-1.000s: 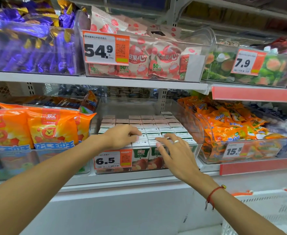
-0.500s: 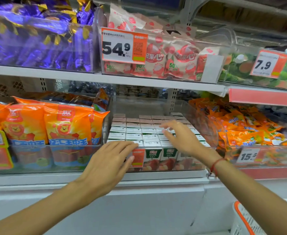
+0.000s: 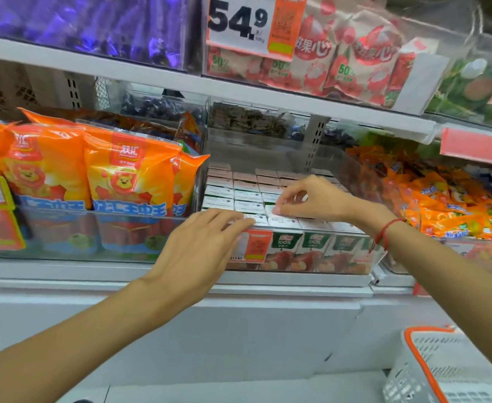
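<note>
Several small white-topped juice cartons stand in tight rows inside a clear plastic bin on the middle shelf. My left hand lies with straight fingers over the bin's front rim, its fingertips touching the front row of cartons and partly covering the orange price tag. My right hand, with a red string at the wrist, reaches in from the right. Its fingers are curled and its fingertips pinch the top of one carton near the front middle.
Orange sausage packs fill the bin to the left, and orange snack bags fill the one to the right. The upper shelf hangs close above the bin with lychee bags. A white basket with an orange rim is at the lower right.
My left hand slid forward onto the bin's front rim. My right hand pulled back from the rear rows toward the front, and its fingers curled onto a carton. The view came closer.
</note>
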### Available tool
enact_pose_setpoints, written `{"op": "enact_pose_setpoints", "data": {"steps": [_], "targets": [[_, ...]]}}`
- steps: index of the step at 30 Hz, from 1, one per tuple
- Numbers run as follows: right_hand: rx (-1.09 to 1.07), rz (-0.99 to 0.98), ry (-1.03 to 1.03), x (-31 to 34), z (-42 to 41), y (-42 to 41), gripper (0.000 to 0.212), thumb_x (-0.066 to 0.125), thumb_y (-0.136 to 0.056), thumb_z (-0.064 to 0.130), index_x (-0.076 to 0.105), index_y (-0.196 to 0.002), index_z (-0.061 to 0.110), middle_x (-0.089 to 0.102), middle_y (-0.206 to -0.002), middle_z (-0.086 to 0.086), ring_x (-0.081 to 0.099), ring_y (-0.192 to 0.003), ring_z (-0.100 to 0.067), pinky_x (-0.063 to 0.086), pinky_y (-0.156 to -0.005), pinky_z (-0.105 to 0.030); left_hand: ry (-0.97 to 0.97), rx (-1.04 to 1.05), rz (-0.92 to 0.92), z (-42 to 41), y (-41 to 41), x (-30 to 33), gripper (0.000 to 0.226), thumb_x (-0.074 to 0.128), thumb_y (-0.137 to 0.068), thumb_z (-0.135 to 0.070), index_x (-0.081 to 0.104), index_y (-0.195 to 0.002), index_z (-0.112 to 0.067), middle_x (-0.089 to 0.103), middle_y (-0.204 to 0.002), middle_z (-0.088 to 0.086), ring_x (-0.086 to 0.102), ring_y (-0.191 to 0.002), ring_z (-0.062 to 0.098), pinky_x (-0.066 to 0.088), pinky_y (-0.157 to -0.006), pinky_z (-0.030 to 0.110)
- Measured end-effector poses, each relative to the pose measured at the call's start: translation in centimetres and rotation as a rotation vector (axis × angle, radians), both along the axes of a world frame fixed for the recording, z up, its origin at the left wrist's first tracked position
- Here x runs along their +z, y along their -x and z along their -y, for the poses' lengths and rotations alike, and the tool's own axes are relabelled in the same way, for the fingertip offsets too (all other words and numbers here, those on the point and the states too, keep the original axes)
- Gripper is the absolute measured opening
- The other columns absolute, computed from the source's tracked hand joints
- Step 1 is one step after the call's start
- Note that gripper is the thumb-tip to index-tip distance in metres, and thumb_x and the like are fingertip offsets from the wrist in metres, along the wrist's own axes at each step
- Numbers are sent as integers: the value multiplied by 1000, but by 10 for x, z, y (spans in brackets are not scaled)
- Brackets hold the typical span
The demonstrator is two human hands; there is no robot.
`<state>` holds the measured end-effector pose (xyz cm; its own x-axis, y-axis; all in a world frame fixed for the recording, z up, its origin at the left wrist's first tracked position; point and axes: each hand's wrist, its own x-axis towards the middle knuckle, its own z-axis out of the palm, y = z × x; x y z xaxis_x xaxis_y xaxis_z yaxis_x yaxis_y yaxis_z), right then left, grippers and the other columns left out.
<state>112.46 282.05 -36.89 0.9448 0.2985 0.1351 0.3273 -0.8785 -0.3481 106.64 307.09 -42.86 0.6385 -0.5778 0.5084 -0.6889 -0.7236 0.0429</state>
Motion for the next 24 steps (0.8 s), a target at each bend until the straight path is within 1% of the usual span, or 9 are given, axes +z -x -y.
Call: {"op": "enact_pose_setpoints", "data": {"steps": [2, 4, 7, 8, 10, 13, 15, 21, 24], "targets": [[-16, 23, 15, 1, 2, -7, 20, 69, -87, 38, 77, -95, 21, 72, -88, 5, 64, -81, -15, 53, -72, -31, -37, 22, 2, 1, 1, -1, 51, 74, -84, -11, 59, -132, -20, 64, -127, 0, 61, -114, 22, 52, -89, 35], [-52, 70, 89, 3, 2, -17, 19, 68, -88, 35, 72, -101, 21, 68, -94, 2, 60, -84, -17, 50, -76, -36, -62, 48, 19, 1, 1, -3, 61, 84, -72, -8, 62, -128, -18, 67, -121, 1, 64, -108, 22, 54, -83, 34], [-51, -75, 208, 15, -1, -29, 26, 68, -88, 38, 69, -109, 22, 66, -101, 1, 53, -80, -2, 41, -75, -24, -66, 60, 55, 1, 0, -4, 64, 87, -66, -10, 64, -126, -18, 69, -118, 1, 66, -104, 22, 55, -80, 33], [-47, -146, 244, 22, -3, -32, 28, 68, -87, 39, 69, -110, 22, 66, -101, 1, 54, -82, -1, 40, -73, -22, -58, 55, 58, 1, 0, -5, 62, 86, -69, -11, 64, -127, -18, 68, -119, 0, 65, -105, 22, 55, -81, 33], [-43, -236, 334, 33, -9, -40, 30, 70, -86, 38, 69, -111, 21, 67, -101, 1, 60, -88, -11, 44, -73, -22, -39, 41, 51, 2, 0, -4, 55, 79, -77, -13, 61, -129, -19, 67, -122, 0, 63, -108, 22, 53, -84, 34], [-47, -284, 450, 39, -21, -49, 32, 71, -86, 35, 67, -112, 17, 63, -101, 3, 59, -96, -19, 49, -85, -30, -16, 31, 29, 2, 1, -4, 48, 67, -88, -17, 56, -135, -21, 61, -130, 0, 58, -116, 22, 49, -92, 35], [-47, -278, 479, 39, -26, -52, 32, 72, -85, 33, 67, -110, 15, 62, -100, 2, 59, -95, -20, 50, -89, -33, -8, 26, 21, 3, 0, -4, 49, 64, -90, -19, 52, -137, -22, 58, -134, 1, 54, -120, 22, 46, -94, 35], [-45, -218, 464, 36, -24, -46, 32, 74, -84, 33, 69, -111, 17, 63, -97, 4, 60, -94, -20, 50, -86, -30, 32, 7, 32, 3, -1, -8, 50, 52, -98, -24, 38, -146, -28, 46, -145, -5, 42, -131, 17, 37, -104, 30], [-25, -185, 490, 33, -25, -42, 33, 70, -87, 32, 68, -114, 13, 66, -103, -7, 61, -95, -29, 52, -85, -38, 39, 9, 24, 4, -1, -6, 49, 50, -99, -24, 37, -146, -28, 44, -146, -6, 40, -131, 16, 35, -104, 29]]}}
